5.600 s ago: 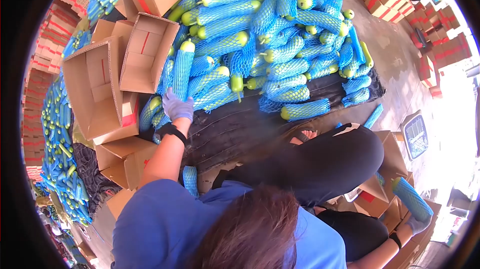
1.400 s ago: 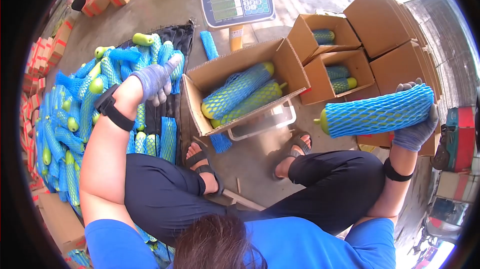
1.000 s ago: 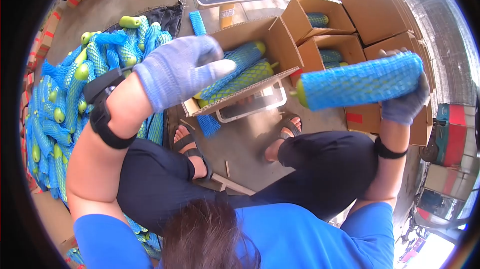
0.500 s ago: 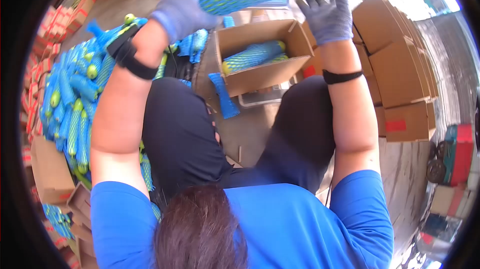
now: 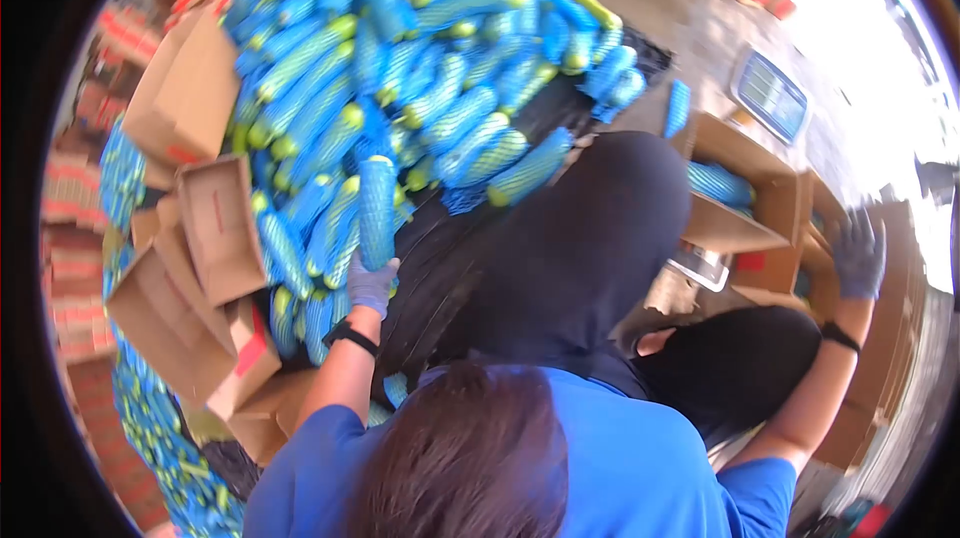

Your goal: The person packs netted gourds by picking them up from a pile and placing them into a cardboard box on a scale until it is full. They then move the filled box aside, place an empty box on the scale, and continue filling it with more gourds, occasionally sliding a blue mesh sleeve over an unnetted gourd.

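My left hand (image 5: 371, 283), in a grey-blue glove, is closed round the lower end of a netted green vegetable (image 5: 377, 213) in a blue sleeve. It stands nearly upright at the near side of a large pile of similar netted vegetables (image 5: 440, 88). Over at the right, my right hand (image 5: 858, 256), also gloved, is raised beside the cardboard boxes with its fingers spread and nothing in it. An open cardboard box (image 5: 735, 226) near my knee has netted vegetables (image 5: 720, 183) inside.
Empty cardboard boxes (image 5: 218, 228) lie left of the pile. A scale with a display (image 5: 770, 95) stands beyond the open box. Stacked cartons (image 5: 880, 338) are at the right, and black sheeting (image 5: 440, 268) lies under the pile.
The view has turned toward the pile at the left. My left hand has come down from above the open box to the pile's near side. My right hand remains raised and open.
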`<state>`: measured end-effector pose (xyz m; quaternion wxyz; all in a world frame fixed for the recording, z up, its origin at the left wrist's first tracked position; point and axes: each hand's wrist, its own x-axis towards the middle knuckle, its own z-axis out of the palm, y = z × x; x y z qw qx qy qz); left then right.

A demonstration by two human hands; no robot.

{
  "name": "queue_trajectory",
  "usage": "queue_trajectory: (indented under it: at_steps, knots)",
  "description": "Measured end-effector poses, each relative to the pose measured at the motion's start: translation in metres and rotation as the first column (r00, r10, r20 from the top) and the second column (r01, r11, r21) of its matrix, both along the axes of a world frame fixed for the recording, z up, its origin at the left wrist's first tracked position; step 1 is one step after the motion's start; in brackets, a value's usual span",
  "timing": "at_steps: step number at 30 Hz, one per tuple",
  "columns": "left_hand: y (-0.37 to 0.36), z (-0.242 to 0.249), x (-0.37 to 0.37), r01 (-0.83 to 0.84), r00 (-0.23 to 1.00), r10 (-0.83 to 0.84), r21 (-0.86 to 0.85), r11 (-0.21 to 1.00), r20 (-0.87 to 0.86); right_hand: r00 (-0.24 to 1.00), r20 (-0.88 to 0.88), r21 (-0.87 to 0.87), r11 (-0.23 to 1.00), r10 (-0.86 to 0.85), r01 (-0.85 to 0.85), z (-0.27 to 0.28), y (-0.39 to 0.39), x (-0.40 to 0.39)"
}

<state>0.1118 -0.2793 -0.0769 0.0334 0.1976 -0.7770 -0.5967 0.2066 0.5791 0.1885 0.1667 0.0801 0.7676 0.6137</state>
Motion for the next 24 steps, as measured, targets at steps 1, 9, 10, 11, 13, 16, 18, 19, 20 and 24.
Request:
queue_trajectory:
  at_steps: [1, 9, 10, 11, 13, 16, 18, 19, 20, 24]
  knots:
    - [-0.011, 0.003, 0.015, -0.055, 0.999, 0.055, -0.01, 0.998, 0.001, 0.909, 0.409, 0.678, 0.639, 0.083, -0.363, -0.008, 0.038, 0.017]
    - [-0.023, 0.001, 0.02, 0.164, 0.977, -0.041, -0.611, 0.774, 0.211, 0.411, 0.315, -0.105, -0.461, -0.856, -0.881, 0.015, -0.039, -0.008]
    - [-0.017, 0.0, 0.01, 0.307, 0.942, -0.129, -0.643, 0.702, 0.309, 0.632, 0.214, -0.072, -0.657, -0.745, -0.75, -0.017, 0.019, 0.004]
    - [-0.012, -0.006, 0.01, 0.385, 0.912, -0.219, -0.545, 0.745, 0.346, 0.799, 0.11, -0.049, -0.807, -0.591, -0.589, -0.048, 0.074, 0.014]
    - [0.006, -0.03, 0.006, 0.476, 0.874, -0.349, -0.452, 0.754, 0.339, 0.867, -0.211, -0.399, -0.771, -0.45, -0.497, -0.02, -0.008, 0.011]
    - [0.02, -0.072, 0.005, 0.472, 0.88, -0.359, -0.503, 0.724, 0.309, 0.704, 0.25, -0.197, -0.747, -0.665, -0.635, -0.006, -0.057, -0.009]
    - [0.031, -0.07, 0.001, 0.476, 0.874, -0.266, -0.603, 0.64, 0.408, 0.41, 0.163, -0.493, -0.434, -0.897, -0.754, 0.018, -0.12, -0.027]
    - [0.032, -0.076, -0.01, 0.585, 0.766, -0.242, -0.488, 0.648, 0.596, 0.474, 0.154, -0.551, -0.474, -0.867, -0.687, 0.013, -0.118, -0.029]
    - [0.021, -0.087, -0.027, 0.66, 0.619, -0.207, -0.36, 0.659, 0.757, 0.482, 0.154, -0.605, -0.468, -0.863, -0.644, 0.017, -0.128, -0.033]
    - [0.003, -0.171, -0.161, 0.603, 0.796, -0.524, -0.334, 0.724, 0.301, 0.819, -0.177, -0.952, -0.118, -0.546, -0.284, -0.001, -0.111, -0.045]
